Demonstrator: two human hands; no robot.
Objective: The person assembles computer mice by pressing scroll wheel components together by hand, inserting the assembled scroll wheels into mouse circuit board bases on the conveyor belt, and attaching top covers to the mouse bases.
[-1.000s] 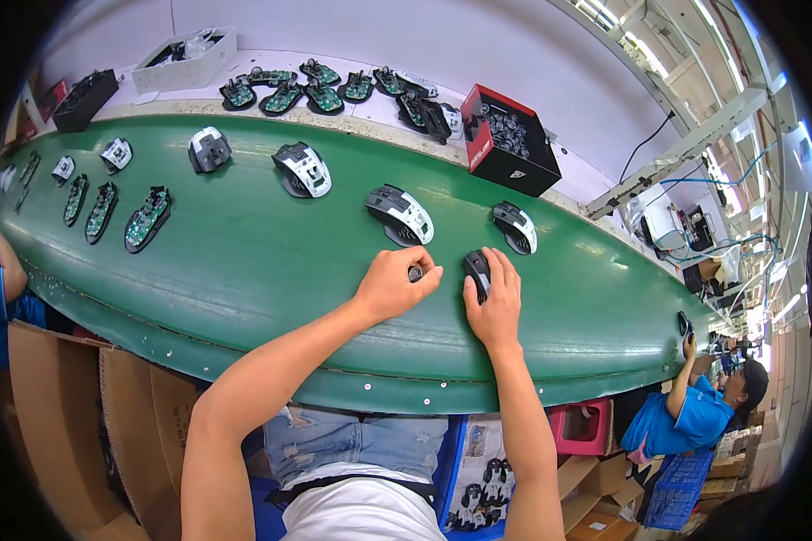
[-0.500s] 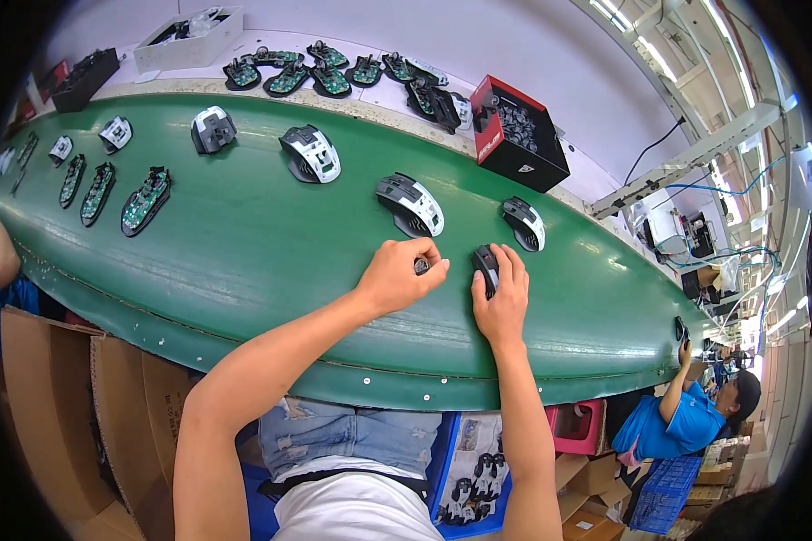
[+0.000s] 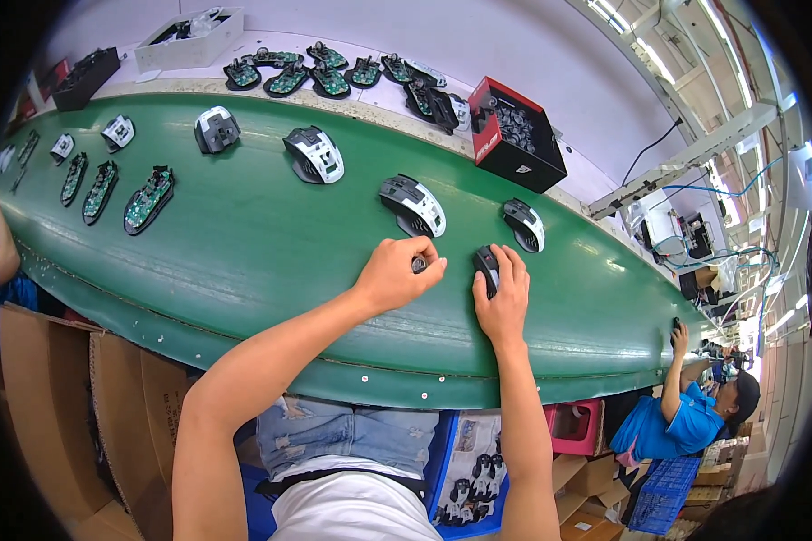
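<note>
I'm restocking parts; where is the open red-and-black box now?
In the head view, the box stands right of centre on the ledge behind the green belt, right of the circuit boards, beyond the right hand.

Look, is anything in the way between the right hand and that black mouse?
Nothing visible is between them: the right hand touches the black computer mouse. The nearest gray-and-white mouse lies just beyond, on the green conveyor belt.

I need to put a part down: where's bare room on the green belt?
A broad bare patch of belt lies between its largest circuit board and the left hand; another runs from the right hand toward a co-worker's hand. The back ledge is crowded with boards, left of the red-black box.
</note>
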